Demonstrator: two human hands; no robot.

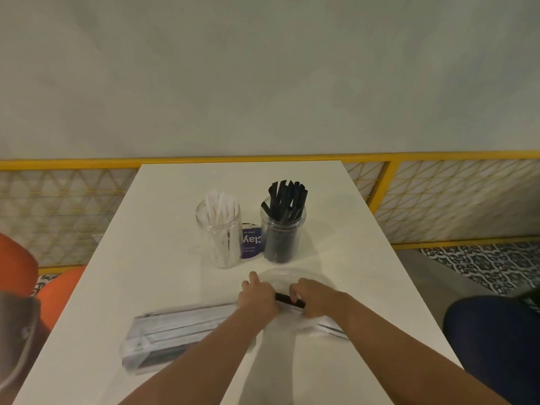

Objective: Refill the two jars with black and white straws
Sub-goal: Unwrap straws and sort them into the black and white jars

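Black straws (287, 299) between the hands, left hand (257, 296) and right hand (312, 299) close together, seemingly pinching them.

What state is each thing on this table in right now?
Jar of white straws: upright, lidless, partly filled.
Jar of black straws: upright, lidless, straws poking above the rim.
Clear straw pack: lying flat on the table.
Black straw bundle: gripped between both hands.
Left hand: curled round the bundle.
Right hand: curled round the bundle.
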